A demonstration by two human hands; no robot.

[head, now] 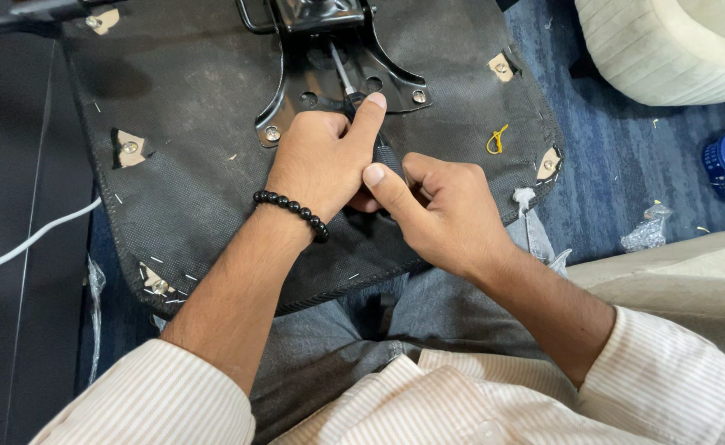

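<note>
While both hands close round the screwdriver (361,99) at mid-frame, its shaft runs up and slightly left from the grip to the metal plate (342,82) bolted on the upturned seat (189,148). Left hand (323,161) wraps the handle nearer the tip, thumb stretched along it; right hand (437,210) clamps the butt end just below. Open fabric lies to the left; the seat's edge and blue floor (626,173) lie right.
</note>
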